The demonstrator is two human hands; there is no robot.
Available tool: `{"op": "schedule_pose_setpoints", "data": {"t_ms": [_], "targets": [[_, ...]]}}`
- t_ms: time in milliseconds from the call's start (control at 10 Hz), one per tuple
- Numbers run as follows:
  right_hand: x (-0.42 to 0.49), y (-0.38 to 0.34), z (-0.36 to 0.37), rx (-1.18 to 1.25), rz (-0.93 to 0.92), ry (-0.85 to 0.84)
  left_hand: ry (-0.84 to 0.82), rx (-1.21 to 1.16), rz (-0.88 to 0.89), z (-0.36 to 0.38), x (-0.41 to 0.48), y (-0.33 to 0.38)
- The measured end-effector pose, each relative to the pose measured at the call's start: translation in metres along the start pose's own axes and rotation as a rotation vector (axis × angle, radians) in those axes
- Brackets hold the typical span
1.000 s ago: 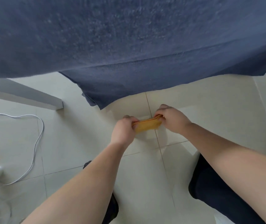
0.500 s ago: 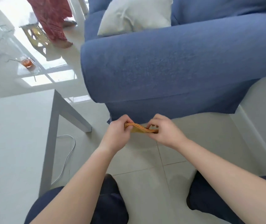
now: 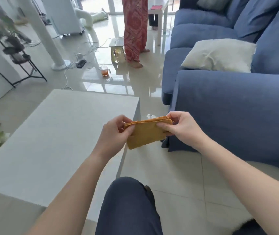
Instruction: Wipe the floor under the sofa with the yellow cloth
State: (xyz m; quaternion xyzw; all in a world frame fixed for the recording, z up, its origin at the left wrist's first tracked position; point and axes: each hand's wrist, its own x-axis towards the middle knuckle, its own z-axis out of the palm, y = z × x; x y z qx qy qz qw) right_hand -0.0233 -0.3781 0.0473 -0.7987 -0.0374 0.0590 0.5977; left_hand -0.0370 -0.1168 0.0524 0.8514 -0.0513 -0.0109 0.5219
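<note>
The folded yellow cloth [image 3: 146, 134] hangs in the air at mid-frame, held by both hands. My left hand [image 3: 114, 133] pinches its left end and my right hand [image 3: 180, 125] pinches its right end. The blue sofa [image 3: 233, 106] fills the right side, its armrest just beyond my right hand and its fabric skirt reaching the pale tiled floor [image 3: 174, 177]. The floor beneath the sofa is hidden by the skirt.
A white low table [image 3: 54, 133] stands at my left. A white cushion [image 3: 218, 55] lies on the sofa. Another person in a red skirt [image 3: 135, 29] stands further back, near a small stool [image 3: 117, 50], a glass mug [image 3: 104, 72], cables and a white fan base [image 3: 60, 65]. My knee [image 3: 128, 206] is below.
The view has swung up from the floor by the sofa skirt to the whole room. Both hands have lifted the cloth off floor level, and it now hangs unfolded further downward.
</note>
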Motion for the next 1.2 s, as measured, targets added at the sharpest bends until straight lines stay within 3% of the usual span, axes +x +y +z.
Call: {"op": "schedule_pose_setpoints", "data": {"t_ms": [400, 500, 600, 700, 800, 900, 1100, 1200], "targets": [[0.089, -0.013, 0.147, -0.132, 0.086, -0.293, 0.227, -0.069, -0.281, -0.097, -0.047, -0.096], [0.109, -0.012, 0.179, -0.225, -0.013, -0.245, 0.352, 0.023, -0.335, -0.097, -0.045, -0.123], [0.111, -0.012, 0.197, -0.391, -0.126, -0.225, 0.448, 0.309, -0.302, -0.091, -0.049, -0.14], [0.102, 0.004, 0.207, -0.587, -0.251, -0.296, 0.411, 0.489, -0.162, -0.077, -0.059, -0.146], [0.085, 0.024, 0.215, -0.766, -0.328, -0.399, 0.353, 0.662, -0.152, -0.062, -0.069, -0.151], [0.076, 0.037, 0.217, -0.849, -0.39, -0.404, 0.386, 0.751, -0.293, -0.061, -0.071, -0.157], [0.062, 0.023, 0.189, -0.801, -0.32, -0.411, 0.34, 0.643, -0.38, -0.066, -0.071, -0.157], [0.044, 0.011, 0.145, -0.624, -0.244, -0.306, 0.383, 0.55, -0.349, -0.066, -0.075, -0.14]]}}
